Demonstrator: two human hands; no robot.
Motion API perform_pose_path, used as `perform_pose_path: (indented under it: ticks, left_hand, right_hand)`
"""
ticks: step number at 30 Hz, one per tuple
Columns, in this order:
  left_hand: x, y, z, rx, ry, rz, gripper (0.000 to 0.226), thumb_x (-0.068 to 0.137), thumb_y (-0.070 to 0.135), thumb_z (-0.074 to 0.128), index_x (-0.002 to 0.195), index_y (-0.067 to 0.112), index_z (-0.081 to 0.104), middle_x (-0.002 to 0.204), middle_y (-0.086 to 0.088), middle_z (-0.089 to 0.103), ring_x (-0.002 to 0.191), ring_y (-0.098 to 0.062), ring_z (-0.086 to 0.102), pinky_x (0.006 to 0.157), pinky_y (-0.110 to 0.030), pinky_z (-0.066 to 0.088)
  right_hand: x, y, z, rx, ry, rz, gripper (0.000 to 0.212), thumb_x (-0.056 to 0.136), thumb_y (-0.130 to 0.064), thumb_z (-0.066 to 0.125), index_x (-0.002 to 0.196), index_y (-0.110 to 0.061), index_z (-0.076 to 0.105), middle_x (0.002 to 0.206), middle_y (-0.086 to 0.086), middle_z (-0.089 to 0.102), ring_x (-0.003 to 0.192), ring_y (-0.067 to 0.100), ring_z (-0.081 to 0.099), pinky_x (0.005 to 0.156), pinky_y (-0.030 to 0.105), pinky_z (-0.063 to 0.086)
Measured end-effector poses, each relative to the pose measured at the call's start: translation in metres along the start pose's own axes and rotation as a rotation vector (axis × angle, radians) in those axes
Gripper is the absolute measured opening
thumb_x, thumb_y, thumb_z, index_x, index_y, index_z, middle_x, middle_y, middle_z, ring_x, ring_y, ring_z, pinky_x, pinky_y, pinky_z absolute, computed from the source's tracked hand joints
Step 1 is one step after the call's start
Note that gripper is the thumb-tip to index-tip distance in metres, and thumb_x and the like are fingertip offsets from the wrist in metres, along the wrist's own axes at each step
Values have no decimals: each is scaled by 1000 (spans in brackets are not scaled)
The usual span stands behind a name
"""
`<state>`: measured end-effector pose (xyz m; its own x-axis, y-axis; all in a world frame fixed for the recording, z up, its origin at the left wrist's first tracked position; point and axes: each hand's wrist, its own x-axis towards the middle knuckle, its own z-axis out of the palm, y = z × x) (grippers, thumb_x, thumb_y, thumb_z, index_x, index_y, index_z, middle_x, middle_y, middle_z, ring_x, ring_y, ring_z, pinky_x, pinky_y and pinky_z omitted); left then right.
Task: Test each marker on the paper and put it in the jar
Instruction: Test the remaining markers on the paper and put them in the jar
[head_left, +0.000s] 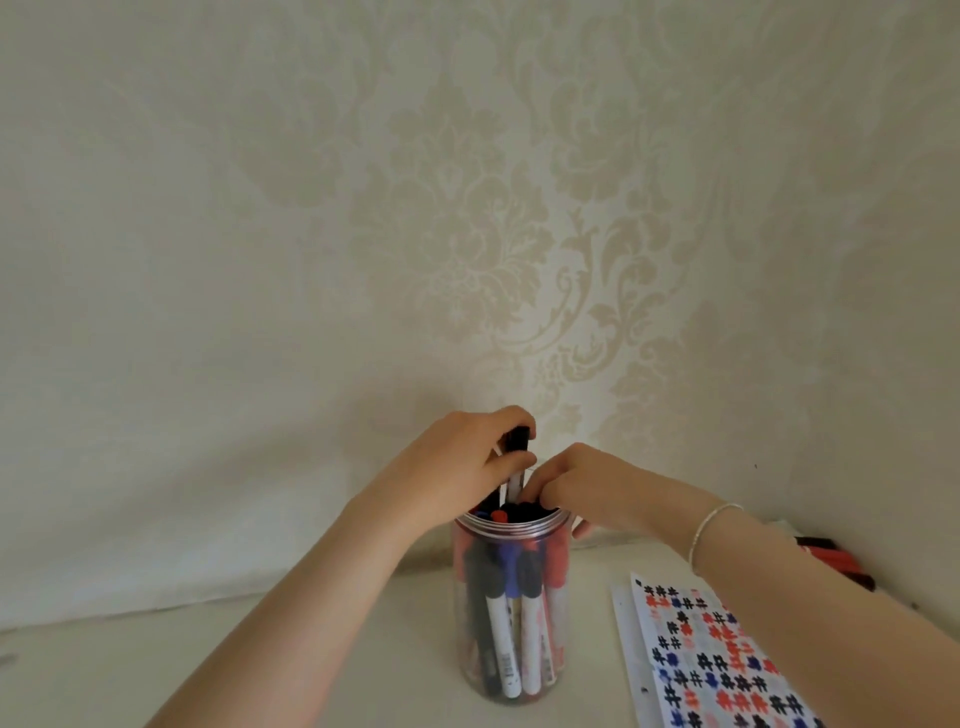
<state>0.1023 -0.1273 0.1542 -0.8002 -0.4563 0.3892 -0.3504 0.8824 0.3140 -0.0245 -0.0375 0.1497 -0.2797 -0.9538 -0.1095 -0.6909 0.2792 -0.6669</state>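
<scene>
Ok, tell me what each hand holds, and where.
Left hand grips a black-capped marker near its cap end, above the jar. Right hand: cannot tell.

The jar (511, 613) stands on the table (363, 649) before the wall (467, 182), markers (511, 639) upright inside it. Both hands meet above its mouth — left hand (462, 462) on the left, right hand (587, 488) on the right. The paper (696, 660) lies right of the jar — more markers (831, 558) behind it.

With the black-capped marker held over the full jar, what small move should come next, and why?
Probably ease the marker straight down. The left hand grips it upright over the jar mouth, its lower end already between crowded caps, while the right hand fingers seem to hold neighbouring markers aside.
</scene>
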Motion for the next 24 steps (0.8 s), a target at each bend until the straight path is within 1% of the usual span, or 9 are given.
perform_pose_path:
  ticks: [4, 7, 9, 12, 17, 19, 21, 23, 24]
  left_hand:
    - [2, 6, 1, 149, -56, -62, 26, 96, 30, 51, 120, 27, 61, 110, 1, 55, 100, -17, 58, 87, -31, 46]
    - [2, 11, 4, 188, -33, -124, 25, 85, 31, 66, 103, 25, 49, 97, 0, 64, 88, -20, 62, 74, -33, 50]
    - [4, 15, 4, 312, -96, -142, 15, 83, 31, 66, 92, 23, 57, 96, -2, 66, 87, -22, 61, 68, -30, 45]
    - [7, 22, 4, 416, -215, -138, 19, 88, 23, 56, 99, 24, 72, 101, -4, 68, 90, -23, 63, 67, -27, 42]
    - [13, 35, 0, 411, -356, -232, 25, 88, 13, 47, 99, 15, 70, 85, -5, 64, 86, -26, 64, 61, -27, 40]
    - [15, 41, -6, 385, -257, -247, 26, 90, 15, 47, 101, 19, 70, 85, -2, 64, 88, -26, 65, 64, -28, 43]
    - [15, 51, -8, 388, 13, -187, 27, 95, 24, 43, 106, 30, 67, 100, 4, 68, 92, -21, 64, 75, -31, 47]
    - [9, 71, -1, 237, 294, -83, 25, 97, 34, 42, 114, 36, 60, 103, 14, 68, 92, -12, 63, 80, -30, 48]
    - [4, 83, 6, 111, 389, -20, 24, 97, 37, 43, 116, 37, 58, 100, 17, 67, 90, -6, 63, 80, -28, 48]
  right_hand:
    - [-3, -2, 5, 4, 124, 3, 44, 82, 2, 38, 98, -19, 73, 92, 9, 65, 87, 31, 66, 74, 36, 57]
    - [-6, 1, 6, 8, 255, -5, 38, 80, -1, 43, 96, -18, 73, 81, 6, 62, 74, 27, 64, 71, 38, 59]
    - [-7, 2, 8, -29, 318, -9, 32, 79, -6, 47, 90, -20, 73, 85, 7, 66, 76, 28, 66, 74, 41, 59]
    - [-9, 4, 13, -43, 363, -18, 28, 79, -12, 48, 87, -21, 73, 86, 7, 68, 75, 29, 66, 73, 42, 58]
    - [-14, 12, 15, 14, 355, -108, 28, 87, -20, 45, 95, -19, 72, 87, 9, 69, 78, 29, 66, 73, 41, 57]
    - [-18, 21, 10, 199, 258, -159, 23, 92, -29, 51, 105, -23, 69, 100, 5, 69, 88, 24, 67, 78, 39, 58]
    - [-21, 38, -1, 471, 299, -206, 22, 94, -29, 55, 114, -26, 64, 106, 3, 68, 93, 20, 67, 80, 33, 58]
    - [-22, 66, -18, 648, 590, -184, 22, 95, -20, 54, 116, -22, 62, 99, 5, 67, 86, 20, 66, 78, 34, 57]
    - [-21, 87, -26, 605, 733, -131, 23, 95, -15, 52, 116, -19, 61, 94, 6, 65, 78, 20, 64, 73, 35, 56]
